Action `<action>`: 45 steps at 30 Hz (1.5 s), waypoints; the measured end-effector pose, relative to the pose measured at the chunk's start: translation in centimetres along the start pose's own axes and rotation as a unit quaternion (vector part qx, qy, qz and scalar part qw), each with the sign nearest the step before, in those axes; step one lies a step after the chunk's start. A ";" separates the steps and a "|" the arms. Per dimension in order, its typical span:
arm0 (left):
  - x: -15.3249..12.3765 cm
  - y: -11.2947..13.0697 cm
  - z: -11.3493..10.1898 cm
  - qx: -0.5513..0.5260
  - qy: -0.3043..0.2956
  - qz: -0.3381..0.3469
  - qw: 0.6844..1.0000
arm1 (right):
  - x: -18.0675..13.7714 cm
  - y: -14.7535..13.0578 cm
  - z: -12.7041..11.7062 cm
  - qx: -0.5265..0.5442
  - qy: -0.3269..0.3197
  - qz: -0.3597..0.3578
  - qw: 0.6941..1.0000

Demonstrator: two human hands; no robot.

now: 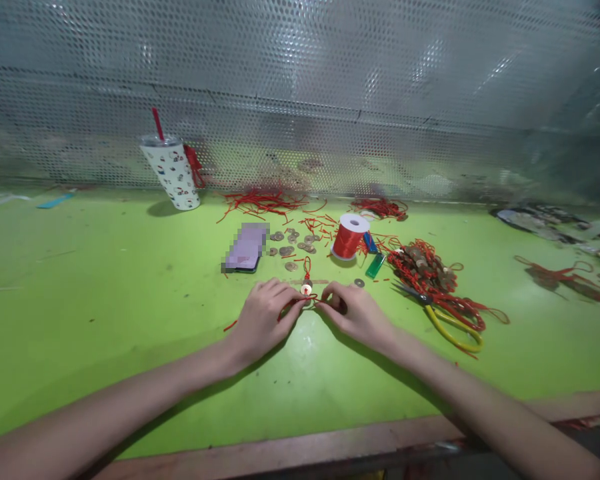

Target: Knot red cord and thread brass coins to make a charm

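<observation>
Both of my hands meet at the middle of the green table (155, 320), over a thin red cord (312, 297). My left hand (269, 310) pinches the cord between thumb and fingers, and a red tail (230, 325) of cord sticks out behind it. From the right, my right hand (353, 312) pinches the cord with thumb and forefinger. Just beyond the fingertips lies a round holed coin (306, 290) with red cord through its middle. A red loop (307, 268) extends away from it. The exact shape of the knot is too small to make out.
Loose coins (291, 251) lie beside a phone (249, 247). A spool of red cord (351, 237) stands near a green lighter (375, 266). Yellow-handled scissors (453, 327) rest against a pile of corded coins (423, 267). A tumbler (173, 173) stands before the perforated metal screen (280, 93).
</observation>
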State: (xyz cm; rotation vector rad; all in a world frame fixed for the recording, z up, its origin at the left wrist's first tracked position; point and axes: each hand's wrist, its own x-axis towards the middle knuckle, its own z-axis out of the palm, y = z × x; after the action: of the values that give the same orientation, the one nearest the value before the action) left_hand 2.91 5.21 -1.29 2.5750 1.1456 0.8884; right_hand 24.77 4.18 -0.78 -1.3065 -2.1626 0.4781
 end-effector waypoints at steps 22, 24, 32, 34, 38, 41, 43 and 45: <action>0.1 -0.1 0.1 -0.027 -0.017 0.017 0.999 | 0.0 -0.7 0.7 0.193 0.038 0.051 0.979; 0.2 -0.1 0.0 -0.039 -0.015 0.013 0.999 | -0.1 -0.7 0.8 0.189 0.041 0.049 0.980; 0.3 -0.2 0.3 -0.056 -0.005 -0.016 0.998 | -0.1 -0.6 1.4 0.179 0.047 0.057 0.981; 0.4 -0.2 0.3 -0.051 -0.008 -0.012 0.999 | -0.1 -0.6 1.4 0.183 0.047 0.053 0.981; 0.5 -0.1 0.3 -0.031 -0.019 0.000 0.999 | 0.0 -0.6 1.3 0.192 0.045 0.044 0.979; 0.6 -0.1 0.3 -0.026 -0.025 -0.004 0.999 | 0.0 -0.8 1.2 0.186 0.047 0.033 0.981; 0.7 0.0 0.3 -0.032 -0.029 -0.010 0.999 | 0.0 -0.9 1.1 0.178 0.048 0.027 0.983; 0.8 0.0 0.3 -0.039 -0.036 -0.016 0.998 | 0.0 -1.0 1.1 0.174 0.047 0.022 0.983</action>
State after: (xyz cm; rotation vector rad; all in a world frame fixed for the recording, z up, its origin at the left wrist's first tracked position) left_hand 3.47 5.78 -1.17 2.4987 1.1073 0.8101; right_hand 23.41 3.69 -1.13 -1.1586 -1.8731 0.7585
